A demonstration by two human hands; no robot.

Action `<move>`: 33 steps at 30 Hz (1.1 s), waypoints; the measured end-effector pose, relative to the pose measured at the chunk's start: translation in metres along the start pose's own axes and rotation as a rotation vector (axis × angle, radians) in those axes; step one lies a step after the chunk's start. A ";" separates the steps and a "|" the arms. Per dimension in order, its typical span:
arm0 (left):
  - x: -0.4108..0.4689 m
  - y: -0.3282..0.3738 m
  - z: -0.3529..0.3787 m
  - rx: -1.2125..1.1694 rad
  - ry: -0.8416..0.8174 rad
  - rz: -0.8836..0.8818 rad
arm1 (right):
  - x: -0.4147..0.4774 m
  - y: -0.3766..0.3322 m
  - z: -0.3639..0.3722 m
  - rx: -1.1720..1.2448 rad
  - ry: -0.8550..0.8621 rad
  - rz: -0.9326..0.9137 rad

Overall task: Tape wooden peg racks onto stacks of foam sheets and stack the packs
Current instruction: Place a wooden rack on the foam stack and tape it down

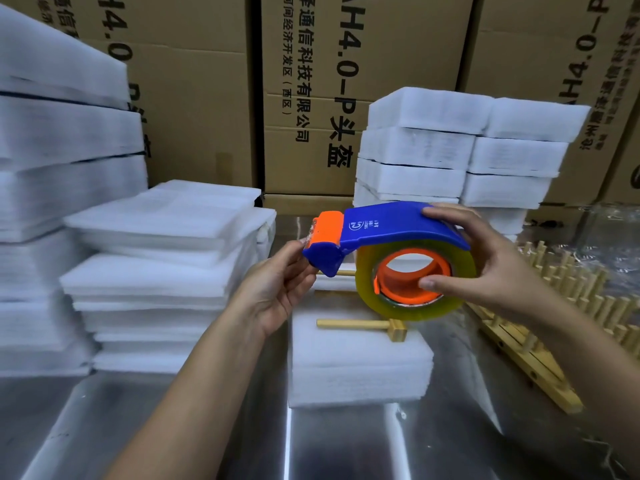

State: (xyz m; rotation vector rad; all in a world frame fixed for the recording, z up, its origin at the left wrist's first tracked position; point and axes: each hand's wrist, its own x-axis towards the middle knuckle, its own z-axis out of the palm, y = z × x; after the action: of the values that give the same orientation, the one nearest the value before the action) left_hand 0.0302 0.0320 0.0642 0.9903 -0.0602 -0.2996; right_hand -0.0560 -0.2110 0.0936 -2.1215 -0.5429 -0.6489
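My left hand and right hand grip the tape dispenser; the peg rack looks untaped on its foam stack, finished packs behind.

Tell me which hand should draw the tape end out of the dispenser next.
Left. The left hand has its fingers at the orange cutter end of the tape dispenser, where tape exits. The right hand is busy gripping the blue cover and the roll.
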 end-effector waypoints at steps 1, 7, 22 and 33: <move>0.000 0.000 0.000 -0.001 0.010 -0.008 | -0.001 0.002 0.004 -0.019 0.037 -0.016; 0.000 -0.002 0.001 -0.044 0.009 -0.103 | -0.002 0.015 0.016 -0.037 0.177 -0.102; 0.000 -0.004 0.005 0.088 -0.026 -0.048 | -0.012 0.018 0.016 0.021 0.206 -0.127; 0.001 0.039 0.033 0.842 0.181 0.523 | 0.012 -0.016 -0.006 0.045 0.243 -0.179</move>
State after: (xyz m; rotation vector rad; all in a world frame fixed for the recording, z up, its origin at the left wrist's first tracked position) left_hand 0.0333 0.0247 0.1152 1.7794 -0.2916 0.3356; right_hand -0.0575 -0.2055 0.1133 -1.9310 -0.6087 -0.9712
